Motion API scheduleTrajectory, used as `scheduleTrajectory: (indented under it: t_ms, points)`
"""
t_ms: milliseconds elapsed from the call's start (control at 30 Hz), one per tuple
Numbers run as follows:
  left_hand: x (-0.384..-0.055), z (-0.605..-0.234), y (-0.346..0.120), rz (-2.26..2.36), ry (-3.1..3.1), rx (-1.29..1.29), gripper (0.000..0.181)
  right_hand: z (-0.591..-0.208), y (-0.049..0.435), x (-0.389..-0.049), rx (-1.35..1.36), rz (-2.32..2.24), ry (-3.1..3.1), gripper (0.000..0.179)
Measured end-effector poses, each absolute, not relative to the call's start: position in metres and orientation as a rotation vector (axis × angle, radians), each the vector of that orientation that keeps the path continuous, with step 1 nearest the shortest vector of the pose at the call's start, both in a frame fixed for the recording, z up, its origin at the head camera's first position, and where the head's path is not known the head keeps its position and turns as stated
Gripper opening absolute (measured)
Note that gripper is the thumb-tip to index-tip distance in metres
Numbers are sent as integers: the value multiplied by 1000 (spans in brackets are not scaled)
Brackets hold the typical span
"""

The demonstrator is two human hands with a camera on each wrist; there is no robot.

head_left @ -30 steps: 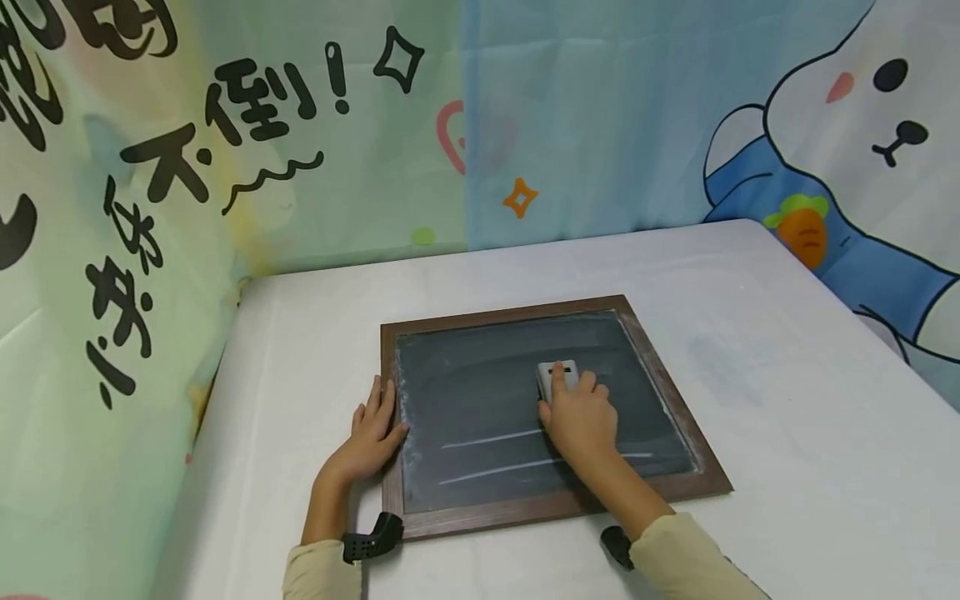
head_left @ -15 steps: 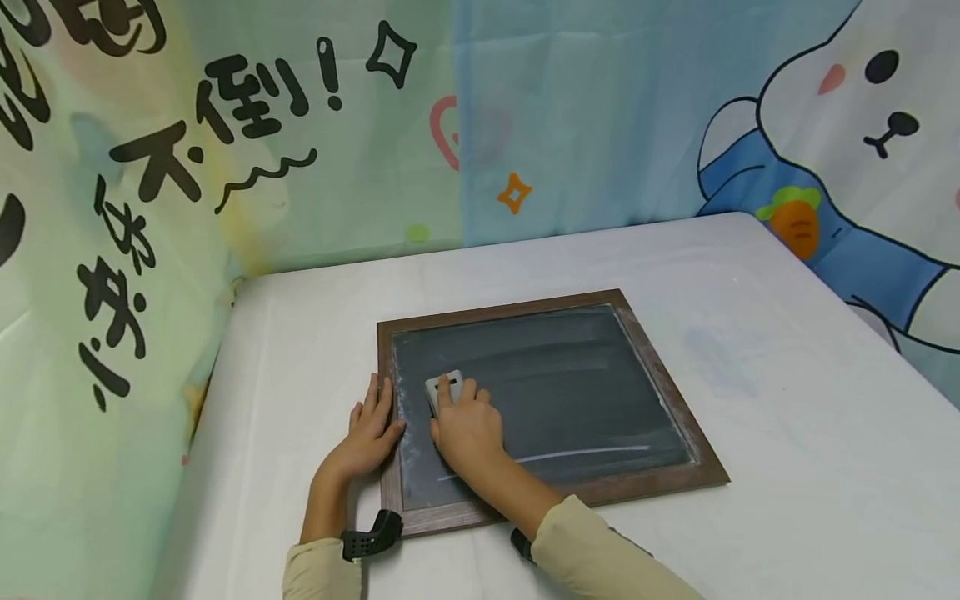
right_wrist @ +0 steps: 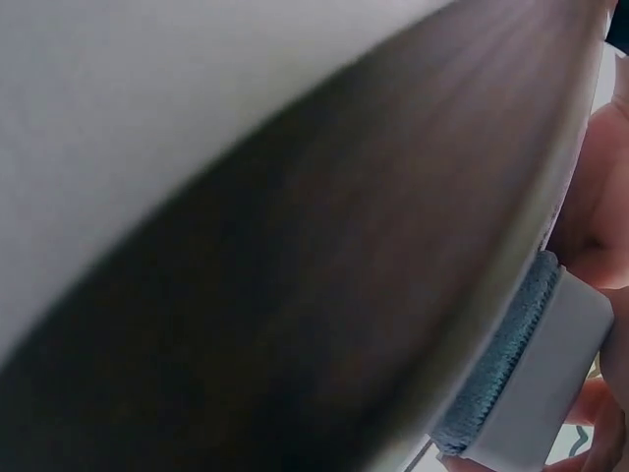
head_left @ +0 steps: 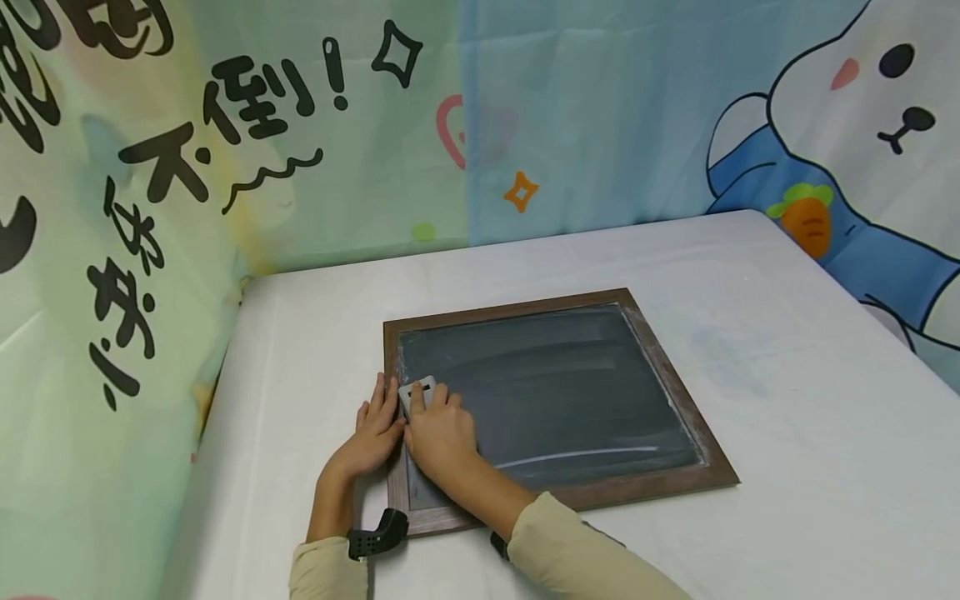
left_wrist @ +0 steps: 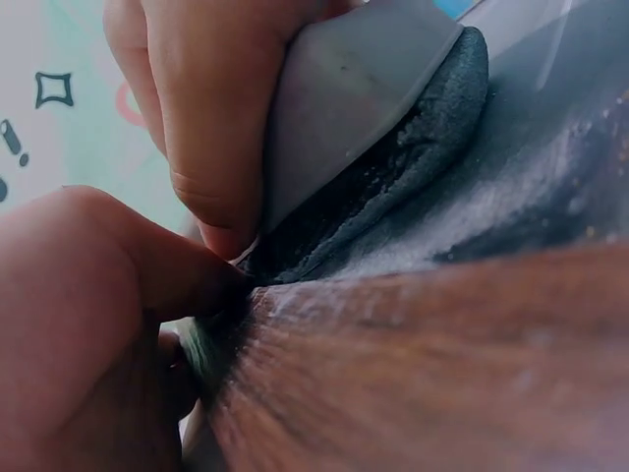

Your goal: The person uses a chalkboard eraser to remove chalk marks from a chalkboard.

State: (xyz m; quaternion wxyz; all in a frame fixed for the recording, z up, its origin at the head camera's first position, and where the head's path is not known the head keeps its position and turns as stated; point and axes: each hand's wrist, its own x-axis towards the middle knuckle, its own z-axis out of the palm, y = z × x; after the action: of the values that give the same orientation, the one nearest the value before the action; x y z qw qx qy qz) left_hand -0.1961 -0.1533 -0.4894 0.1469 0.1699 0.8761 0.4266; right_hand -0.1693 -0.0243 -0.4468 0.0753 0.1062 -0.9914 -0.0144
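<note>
In the head view a blackboard [head_left: 555, 383] in a brown wooden frame lies flat on a white table. My right hand [head_left: 444, 433] grips a blackboard eraser [head_left: 429, 387] at the board's left side. The eraser has a pale grey body and a dark felt pad, which faces the board in the left wrist view. Along the frame's left edge my left hand [head_left: 367, 446] rests with straight fingers, its thumb touching the wood beside the eraser. A white chalk line [head_left: 585, 455] shows low on the board; the right forearm hides part of the lower left.
A white cloth covers the table [head_left: 810, 400]. Printed fabric hangs [head_left: 585, 117] behind it and down the left side. Black wrist devices sit on both arms, the left one [head_left: 378, 535] close to the frame's lower left corner.
My right hand has swept the eraser leftward from right of the board's middle to its left side. One chalk line is gone and the lower one is shorter or partly covered. The left hand stays put.
</note>
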Motion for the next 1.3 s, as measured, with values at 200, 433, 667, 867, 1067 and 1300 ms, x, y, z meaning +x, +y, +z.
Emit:
scheduleTrajectory:
  t_ms: [200,433,667,867,1067,1300]
  points:
    - [-197,-488,-153,1220,2524,468,59,-447,-23,-170,312,-23,-2977,55]
    - [-199,-487,-152,1223,2543,470,62,-444,-17,-172,297,6,-2974,55]
    - [-198,-490,-146,1228,2526,492,65,-446,-6,-170,283,81,-2971,54]
    - [-196,-492,-148,1203,2532,473,65,-447,18,-168,226,102,-2979,53]
    - [-194,-492,-150,1170,2509,466,65,-451,66,-167,135,131,-2930,51]
    - [-192,-490,-153,1181,2513,465,65,-448,130,-166,48,140,-2961,54]
